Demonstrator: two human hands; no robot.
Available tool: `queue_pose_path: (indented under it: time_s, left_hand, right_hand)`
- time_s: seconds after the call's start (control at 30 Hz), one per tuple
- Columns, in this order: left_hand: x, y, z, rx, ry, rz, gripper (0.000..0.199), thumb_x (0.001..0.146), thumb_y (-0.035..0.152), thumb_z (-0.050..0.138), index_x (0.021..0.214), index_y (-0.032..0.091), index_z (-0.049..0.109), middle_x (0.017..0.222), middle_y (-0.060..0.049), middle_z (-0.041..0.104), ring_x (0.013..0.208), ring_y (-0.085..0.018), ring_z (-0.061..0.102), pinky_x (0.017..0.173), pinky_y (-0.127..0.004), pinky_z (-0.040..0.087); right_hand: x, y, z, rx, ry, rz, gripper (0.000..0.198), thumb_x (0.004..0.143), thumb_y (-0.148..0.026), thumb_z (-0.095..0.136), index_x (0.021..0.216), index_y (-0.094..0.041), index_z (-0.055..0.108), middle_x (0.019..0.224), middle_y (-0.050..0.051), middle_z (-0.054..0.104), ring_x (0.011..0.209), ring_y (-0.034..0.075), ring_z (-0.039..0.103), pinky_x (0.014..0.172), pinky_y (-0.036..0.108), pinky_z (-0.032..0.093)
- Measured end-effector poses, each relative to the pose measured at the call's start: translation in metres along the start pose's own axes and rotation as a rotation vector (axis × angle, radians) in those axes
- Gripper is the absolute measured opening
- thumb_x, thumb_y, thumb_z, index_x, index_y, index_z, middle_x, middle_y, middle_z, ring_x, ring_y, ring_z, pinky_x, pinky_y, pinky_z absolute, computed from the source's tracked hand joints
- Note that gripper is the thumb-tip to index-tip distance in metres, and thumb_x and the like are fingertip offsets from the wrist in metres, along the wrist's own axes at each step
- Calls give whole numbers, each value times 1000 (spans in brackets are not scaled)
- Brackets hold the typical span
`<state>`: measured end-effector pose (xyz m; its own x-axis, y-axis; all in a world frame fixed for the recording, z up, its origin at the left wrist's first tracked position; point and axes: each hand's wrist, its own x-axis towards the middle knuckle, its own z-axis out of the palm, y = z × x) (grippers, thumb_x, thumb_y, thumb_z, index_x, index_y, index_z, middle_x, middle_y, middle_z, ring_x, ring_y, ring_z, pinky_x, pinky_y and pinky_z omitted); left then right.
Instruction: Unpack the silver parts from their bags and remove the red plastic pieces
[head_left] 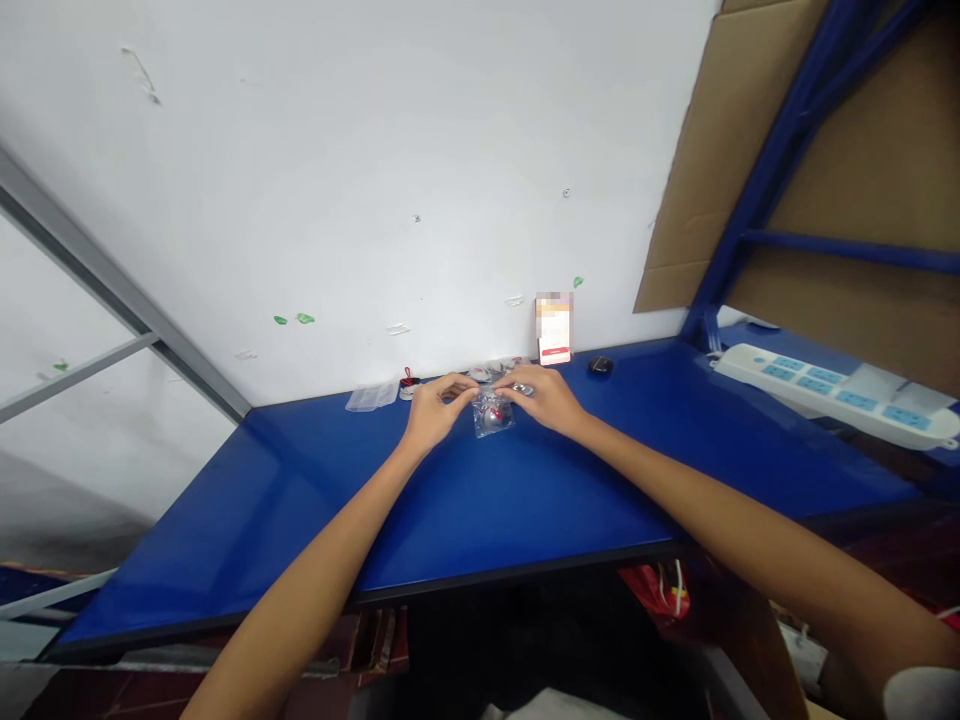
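Note:
A small clear plastic bag (495,418) hangs between my two hands, just above the blue table. Inside it lies a round silvery item with a red mark, too small to name. My left hand (441,405) pinches the bag's top left edge between thumb and fingers. On the other side my right hand (544,395) is closed on the top right edge. Behind my hands sit several similar round items (480,373), partly hidden by the fingers. Left of them are flat clear bags (373,396) and an item with a red and black cord (409,380).
A phone (555,330) with a lit screen leans against the white wall at the back. Right of it lies a small black object (600,366). A white power strip (832,395) stands beyond the table's right side, near a blue metal frame (772,170) and cardboard.

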<state>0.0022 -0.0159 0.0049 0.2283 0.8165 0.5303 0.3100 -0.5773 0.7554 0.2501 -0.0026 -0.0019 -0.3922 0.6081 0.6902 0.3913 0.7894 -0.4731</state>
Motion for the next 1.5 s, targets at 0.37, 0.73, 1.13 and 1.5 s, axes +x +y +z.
queue_pose_path:
  time_s: [0.37, 0.73, 1.13, 1.5]
  left_hand:
    - [3, 7, -11, 69, -74, 9, 10, 95, 29, 68, 96, 20, 73, 102, -5, 80, 94, -21, 77, 92, -36, 60]
    - [-3, 8, -4, 163, -345, 18, 4, 83, 17, 62, 81, 20, 65, 86, -1, 73, 76, -16, 67, 74, -28, 54]
    - [-3, 11, -5, 196, -388, 31, 7, 83, 16, 62, 82, 21, 67, 85, 0, 74, 75, -17, 67, 75, -29, 52]
    - [-3, 25, 12, -268, -262, -109, 41, 98, 51, 72, 125, 21, 71, 129, -12, 75, 120, -29, 71, 102, -40, 58]
  right_hand:
    - [1, -7, -7, -8, -21, 56, 12, 102, -26, 66, 109, -26, 76, 109, 4, 81, 99, 25, 75, 89, 37, 54]
    - [-2, -11, -2, 112, -157, 55, 11, 98, -31, 70, 101, -24, 63, 69, -7, 44, 63, 16, 43, 67, 28, 37]
    - [-5, -2, 3, 156, -231, 145, 5, 103, -29, 57, 107, -26, 59, 65, -8, 35, 60, 17, 37, 63, 29, 29]
    - [6, -46, 11, 1138, -42, 477, 54, 98, -68, 64, 74, -25, 43, 67, -5, 30, 58, 15, 31, 58, 31, 37]
